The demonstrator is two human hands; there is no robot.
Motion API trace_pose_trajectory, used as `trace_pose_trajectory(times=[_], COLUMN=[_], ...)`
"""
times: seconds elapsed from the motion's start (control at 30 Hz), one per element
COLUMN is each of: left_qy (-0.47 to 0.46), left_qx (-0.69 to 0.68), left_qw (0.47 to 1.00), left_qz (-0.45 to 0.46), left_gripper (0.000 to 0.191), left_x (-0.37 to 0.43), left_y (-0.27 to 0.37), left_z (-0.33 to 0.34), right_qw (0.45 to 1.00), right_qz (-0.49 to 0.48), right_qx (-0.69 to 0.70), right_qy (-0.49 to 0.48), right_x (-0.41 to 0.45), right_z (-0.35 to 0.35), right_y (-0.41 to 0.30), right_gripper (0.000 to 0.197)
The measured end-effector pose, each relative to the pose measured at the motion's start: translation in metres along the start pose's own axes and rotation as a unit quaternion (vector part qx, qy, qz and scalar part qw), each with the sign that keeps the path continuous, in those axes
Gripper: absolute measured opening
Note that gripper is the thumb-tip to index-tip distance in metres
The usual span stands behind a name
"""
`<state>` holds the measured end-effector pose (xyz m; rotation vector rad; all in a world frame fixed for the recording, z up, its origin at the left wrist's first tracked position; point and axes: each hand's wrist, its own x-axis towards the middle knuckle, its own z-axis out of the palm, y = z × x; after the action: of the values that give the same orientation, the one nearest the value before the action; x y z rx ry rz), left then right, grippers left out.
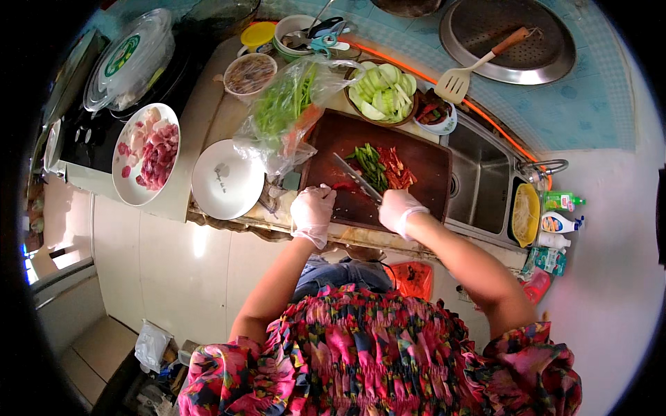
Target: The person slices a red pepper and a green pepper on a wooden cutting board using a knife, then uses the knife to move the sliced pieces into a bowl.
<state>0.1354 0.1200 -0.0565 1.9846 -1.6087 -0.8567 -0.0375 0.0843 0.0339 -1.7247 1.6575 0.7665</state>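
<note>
My right hand [399, 212], in a clear disposable glove, grips a kitchen knife [359, 180]. Its blade points away and to the left above a dark wooden cutting board [432, 171]. Just beyond the blade lie sliced green peppers [370, 165], with chopped red peppers [396, 169] beside them on the right. Red scraps [349, 188] are scattered nearer me on the wood. At the board's front left corner rests my left hand [313, 210], also gloved, its fingers bent; whether anything is under them is hidden.
Left of the board are a clear bag of greens [283, 112], a white plate [221, 195] and a dish of raw meat [161, 156]. Behind stand a bowl of sliced light-green vegetable [382, 93] and a small dish [442, 120]. A steel sink [481, 179] adjoins the right side.
</note>
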Motion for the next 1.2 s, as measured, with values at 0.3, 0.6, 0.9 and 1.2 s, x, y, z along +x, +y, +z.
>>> trace_pose_trajectory(times=[0.3,0.6,0.9,1.2], left_qy=[0.027,0.018,0.016,0.001], left_qx=[0.009,0.009,0.011,0.031], left_qw=[0.999,1.0,0.999,0.998], left_qz=[0.034,0.021,0.034,0.055], left_gripper=[0.021,0.018,0.018,0.019], left_x=[0.003,0.003,0.005,0.008], left_y=[-0.003,0.0,-0.002,-0.002], left_z=[-0.002,-0.003,0.001,-0.006], right_qw=[0.992,0.999,0.999,0.992], right_qz=[0.004,0.002,-0.037,-0.019], right_qx=[0.092,0.026,-0.037,0.065], right_qy=[0.091,0.039,0.002,0.104], right_x=[-0.022,-0.021,0.011,-0.015], right_z=[-0.004,-0.008,0.01,-0.004], right_y=[0.019,0.011,-0.009,0.009], right_gripper=[0.035,0.033,0.031,0.035])
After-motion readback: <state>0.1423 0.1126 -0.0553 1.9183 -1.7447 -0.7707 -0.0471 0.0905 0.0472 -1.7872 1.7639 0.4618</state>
